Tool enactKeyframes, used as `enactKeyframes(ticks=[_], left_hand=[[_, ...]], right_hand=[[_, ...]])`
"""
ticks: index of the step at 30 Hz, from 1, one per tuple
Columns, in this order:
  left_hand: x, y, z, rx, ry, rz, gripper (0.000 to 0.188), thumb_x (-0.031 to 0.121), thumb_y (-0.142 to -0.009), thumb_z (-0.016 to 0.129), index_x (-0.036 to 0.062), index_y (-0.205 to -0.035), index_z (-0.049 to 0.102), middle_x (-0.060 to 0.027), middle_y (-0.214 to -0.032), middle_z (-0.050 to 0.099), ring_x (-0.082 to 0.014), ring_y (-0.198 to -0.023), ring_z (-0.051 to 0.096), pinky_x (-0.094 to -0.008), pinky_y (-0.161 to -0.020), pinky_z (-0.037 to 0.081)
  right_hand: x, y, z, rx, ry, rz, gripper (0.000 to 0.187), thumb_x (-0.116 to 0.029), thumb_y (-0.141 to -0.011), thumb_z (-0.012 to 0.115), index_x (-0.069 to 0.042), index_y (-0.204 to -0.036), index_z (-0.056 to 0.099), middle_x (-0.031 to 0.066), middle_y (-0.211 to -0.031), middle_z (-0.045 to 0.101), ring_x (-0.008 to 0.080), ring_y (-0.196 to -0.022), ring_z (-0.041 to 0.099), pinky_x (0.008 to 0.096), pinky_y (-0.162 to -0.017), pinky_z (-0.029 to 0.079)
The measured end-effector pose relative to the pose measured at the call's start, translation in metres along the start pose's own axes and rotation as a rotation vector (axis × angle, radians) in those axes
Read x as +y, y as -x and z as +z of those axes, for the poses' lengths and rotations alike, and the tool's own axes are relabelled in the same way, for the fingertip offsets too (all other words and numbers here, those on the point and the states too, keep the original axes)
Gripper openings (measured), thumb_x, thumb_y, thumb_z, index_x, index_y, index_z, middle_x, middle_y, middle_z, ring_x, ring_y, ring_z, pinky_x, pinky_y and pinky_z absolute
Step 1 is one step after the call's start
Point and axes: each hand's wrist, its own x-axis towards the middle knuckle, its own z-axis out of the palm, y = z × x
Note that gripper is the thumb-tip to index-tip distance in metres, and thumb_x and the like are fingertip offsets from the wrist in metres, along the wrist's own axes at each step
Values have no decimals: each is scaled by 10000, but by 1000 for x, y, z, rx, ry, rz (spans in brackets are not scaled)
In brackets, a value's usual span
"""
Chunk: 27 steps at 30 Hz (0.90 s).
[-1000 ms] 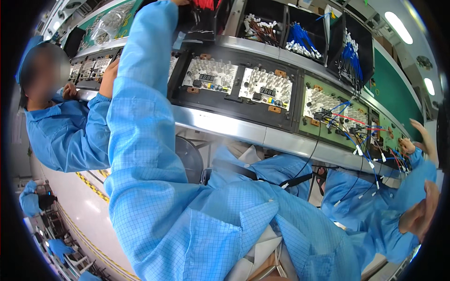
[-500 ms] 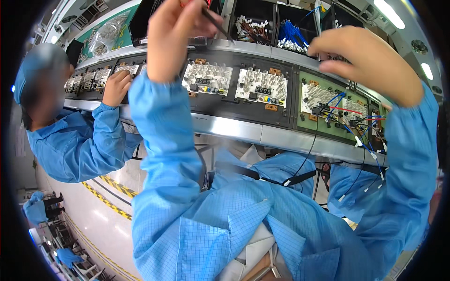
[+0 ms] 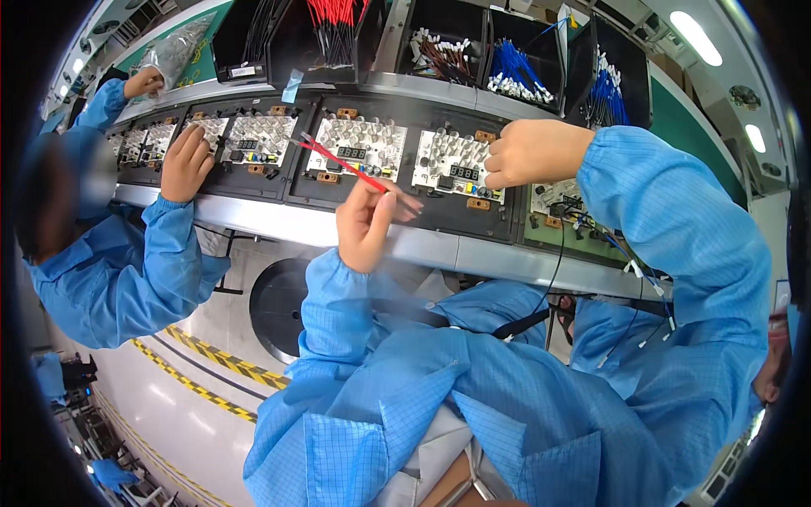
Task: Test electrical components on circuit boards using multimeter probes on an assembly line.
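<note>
Down swings the left hand [image 3: 364, 226], pinching red wires [image 3: 345, 163] partway, likely keeping ends free, right hand [image 3: 534, 153] curled over a circuit board [image 3: 433, 160], grip unclear.

Clear plastic bag [image 3: 176, 52], crumpled, far left; green surface [image 3: 686, 128], far right; two white ceiling lights [image 3: 696, 38], lit, far right; round ceiling fixture [image 3: 743, 97], between the lights, possibly a fan, too small to tell; co-worker [image 3: 106, 291] in blue workwear, left; black round stool [image 3: 275, 311], left; yellow-and-black striped tape [image 3: 226, 357], on pale floor [image 3: 182, 422], near left.
</note>
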Motion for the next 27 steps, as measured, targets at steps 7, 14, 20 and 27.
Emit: enactKeyframes(ticks=[7,14,20,27], left_hand=[[-3,6,-5,-63,-24,5,162,126,-982,428,-22,-1020,484,-178,-851,661,-203,-773,663,-282,-682,543],[-1,8,-5,-93,-69,8,163,115,-976,427,-30,-1002,498,-183,-859,667,-205,-773,669,-295,-696,553],[-2,8,-6,-87,-85,32,166,111,-976,422,-33,-1004,498,-184,-862,668,-202,-767,669,-297,-695,555],[0,8,-6,-82,-115,25,170,111,-976,418,-36,-1002,500,-181,-861,669,-193,-769,665,-293,-697,551]], right_hand=[[9,-2,15,71,-63,-29,75,-139,-776,579,-109,-819,526,4,-763,533,188,-814,589,324,-656,493],[9,-2,25,104,-34,-41,74,-144,-759,591,-106,-775,530,2,-763,533,180,-794,583,316,-653,487],[4,-4,30,112,-53,-14,75,-147,-758,600,-103,-766,539,-1,-755,542,180,-797,583,317,-676,486],[3,-5,29,82,-175,61,95,-168,-795,592,-87,-771,548,11,-768,560,196,-809,585,342,-706,488]])
